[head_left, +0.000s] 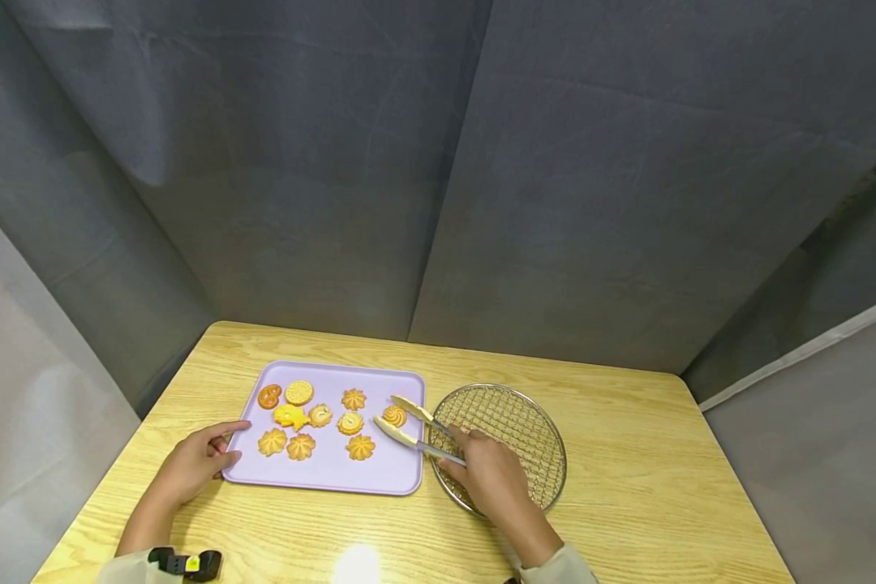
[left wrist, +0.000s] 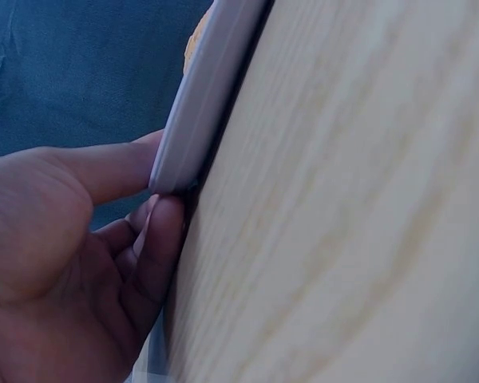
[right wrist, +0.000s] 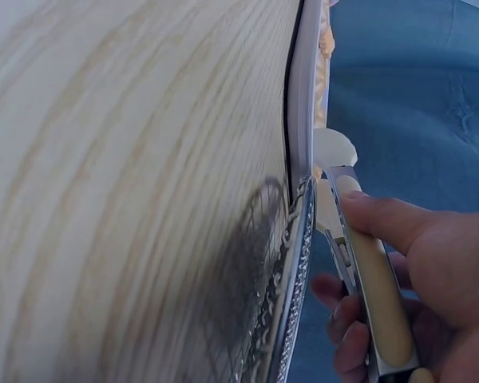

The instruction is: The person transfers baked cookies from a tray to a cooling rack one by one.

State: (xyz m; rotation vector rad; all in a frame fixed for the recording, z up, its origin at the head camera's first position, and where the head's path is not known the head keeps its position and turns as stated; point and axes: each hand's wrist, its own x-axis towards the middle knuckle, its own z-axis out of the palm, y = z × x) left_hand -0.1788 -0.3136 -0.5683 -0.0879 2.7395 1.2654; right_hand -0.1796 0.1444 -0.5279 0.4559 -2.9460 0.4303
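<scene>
A lilac tray (head_left: pixel 321 474) lies on the table with several cookies on it. My left hand (head_left: pixel 190 462) grips its left edge; in the left wrist view, thumb and fingers pinch the tray's rim (left wrist: pixel 188 120). In my right hand (head_left: pixel 492 474) is a pair of tongs (head_left: pixel 401 435), with metal arms and cream tips. The tips stand spread on either side of a swirl cookie (head_left: pixel 394 416) near the tray's right edge; whether they touch it I cannot tell. In the right wrist view, the thumb lies along the cream handle of the tongs (right wrist: pixel 375 295).
A round wire rack (head_left: pixel 536 446) sits right of the tray, partly under my right hand. Elsewhere on the tray are a pretzel (head_left: pixel 269 396), a round biscuit (head_left: pixel 299 392), a yellow fish-shaped cookie (head_left: pixel 289 416) and several flower-shaped cookies (head_left: pixel 361 447). Grey curtains (head_left: pixel 555 203) surround the wooden table (head_left: pixel 642 487).
</scene>
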